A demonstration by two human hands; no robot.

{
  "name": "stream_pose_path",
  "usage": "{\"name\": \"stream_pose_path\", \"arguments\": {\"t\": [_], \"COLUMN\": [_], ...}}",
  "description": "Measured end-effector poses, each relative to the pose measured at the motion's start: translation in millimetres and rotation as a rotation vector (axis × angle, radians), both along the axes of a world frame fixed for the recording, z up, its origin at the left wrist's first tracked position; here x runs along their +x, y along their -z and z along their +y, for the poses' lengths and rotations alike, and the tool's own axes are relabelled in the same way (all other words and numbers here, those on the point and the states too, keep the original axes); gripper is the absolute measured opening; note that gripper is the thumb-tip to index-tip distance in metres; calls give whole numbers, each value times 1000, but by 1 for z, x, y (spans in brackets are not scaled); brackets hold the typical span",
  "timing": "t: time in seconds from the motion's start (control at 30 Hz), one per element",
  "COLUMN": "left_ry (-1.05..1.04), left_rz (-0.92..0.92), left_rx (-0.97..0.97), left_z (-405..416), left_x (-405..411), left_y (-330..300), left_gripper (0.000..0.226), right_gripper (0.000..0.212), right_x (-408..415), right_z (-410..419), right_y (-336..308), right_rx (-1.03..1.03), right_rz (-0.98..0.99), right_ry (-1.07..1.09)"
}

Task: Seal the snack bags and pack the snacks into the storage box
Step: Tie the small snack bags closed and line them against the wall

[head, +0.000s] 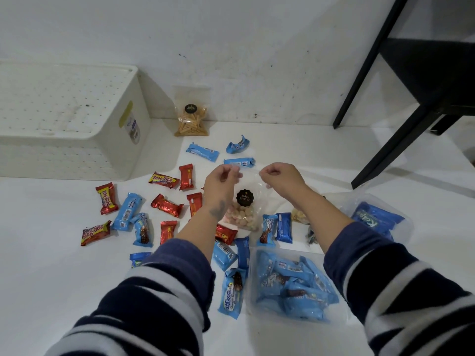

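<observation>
Biscuits first: the clear plastic snack bag with the round black "Biskuit Gemrose" sticker is held up between the two hands, its load of small pale round biscuits slumped at the bottom, just below and between the wrists. I'd guess it handles super light and floppy, thin crinkly film that's a bit slippery, and the biscuits look crushable, so you wouldn't want to squeeze the belly of it. Best place to take hold is the empty top strip near the opening, which is pretty much where it's held now. Left hand has its fingers curled in a tight pinch on the bag's upper left corner; right hand does the same on the upper right, fingertips closed on the film, so both are grasping the bag's top edge with the mouth stretched between them. Honestly can't tell if the seal is pressed shut yet, the film is too see-through. Out past the fingers, well to the left, sits the white perforated plastic storage box. Straight ahead, against the wall, leans another clear bag of golden stick snacks. Red and blue wrapped bars lie scattered around and under the forearms on the white floor.
</observation>
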State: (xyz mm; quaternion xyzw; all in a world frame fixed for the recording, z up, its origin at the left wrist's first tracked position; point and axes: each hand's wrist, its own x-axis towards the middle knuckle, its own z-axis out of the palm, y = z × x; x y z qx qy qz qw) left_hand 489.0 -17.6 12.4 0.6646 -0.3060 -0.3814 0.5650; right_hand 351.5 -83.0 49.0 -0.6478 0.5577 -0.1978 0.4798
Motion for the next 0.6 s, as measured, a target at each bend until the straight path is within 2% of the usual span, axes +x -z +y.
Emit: {"name": "stream_pose_path", "arguments": {"t": [0.23,0.43,0.6], "left_ry": [-5,90,99], "left_rz": [-90,15,-60], "left_rx": [53,76,100], "left_z": [-2,-1,-4], "left_x": [2,-2,-2], "left_y": [-7,-14,-12], "left_gripper": [14,13,8], "right_gripper": [14,6,9], "right_x": [8,6,7], "right_z": [0,-3,-2], "right_y": [-4,-7,-6], "right_rx": [-78,-90,-71], "right_rz": [56,103,95], "right_ry": [-63,-87,-131]}}
